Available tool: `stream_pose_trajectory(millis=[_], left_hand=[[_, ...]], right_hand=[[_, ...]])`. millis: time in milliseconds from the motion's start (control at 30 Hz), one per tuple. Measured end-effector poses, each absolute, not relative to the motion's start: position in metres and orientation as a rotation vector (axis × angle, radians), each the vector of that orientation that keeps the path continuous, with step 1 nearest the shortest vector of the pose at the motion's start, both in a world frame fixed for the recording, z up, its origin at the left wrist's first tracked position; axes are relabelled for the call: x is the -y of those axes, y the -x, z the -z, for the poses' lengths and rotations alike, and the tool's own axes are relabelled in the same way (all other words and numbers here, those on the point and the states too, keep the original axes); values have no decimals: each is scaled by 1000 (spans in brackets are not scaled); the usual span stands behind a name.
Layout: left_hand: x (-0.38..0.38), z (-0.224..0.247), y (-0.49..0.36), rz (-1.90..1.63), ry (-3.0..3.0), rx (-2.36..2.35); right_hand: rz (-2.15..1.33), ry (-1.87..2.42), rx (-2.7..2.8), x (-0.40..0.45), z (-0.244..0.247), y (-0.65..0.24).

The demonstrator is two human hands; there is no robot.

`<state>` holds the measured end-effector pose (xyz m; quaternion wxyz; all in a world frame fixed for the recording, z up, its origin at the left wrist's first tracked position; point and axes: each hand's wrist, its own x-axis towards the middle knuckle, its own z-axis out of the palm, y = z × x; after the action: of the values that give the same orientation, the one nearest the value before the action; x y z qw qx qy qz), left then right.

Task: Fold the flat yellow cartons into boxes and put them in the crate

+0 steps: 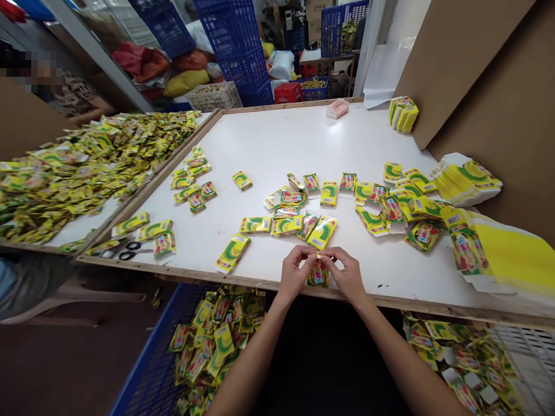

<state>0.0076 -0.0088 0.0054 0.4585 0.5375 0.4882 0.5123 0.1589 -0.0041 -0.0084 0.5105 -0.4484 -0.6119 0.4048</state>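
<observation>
The left hand and the right hand pinch the upper end of a small printed box at the near edge of the white tabletop. Just beyond both hands lie scattered yellow boxes. Scissors lie well left of the left hand; flat cartons are stacked far right of the right hand. Below the left hand, a blue crate holds more boxes.

Tabletop was bright w/ soft glare nr far edge, floor v. dim, pic edges stretched & slightly blurry.
</observation>
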Motion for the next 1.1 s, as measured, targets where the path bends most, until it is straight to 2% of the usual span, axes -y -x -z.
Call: stream_pose_trajectory(millis=[233,567,767,933,1100], left_hand=[[2,-5,-16,-1278,-1254,-1293],[9,4,-16,-1252,-1240,-1199],[45,-30,38,-1389,-1316,-1581],[85,-62,138,-975,-1504,-1995],[55,-36,174,-748,-1722,-2345]], right_hand=[[-941,1231,1457,-4,3,-159],[-953,1092,1494,10,12,-163],[-930,1180,1395,16,12,-168],[-1034,1292,1387,13,16,-168],[-1087,1289,1441,11,16,-162]])
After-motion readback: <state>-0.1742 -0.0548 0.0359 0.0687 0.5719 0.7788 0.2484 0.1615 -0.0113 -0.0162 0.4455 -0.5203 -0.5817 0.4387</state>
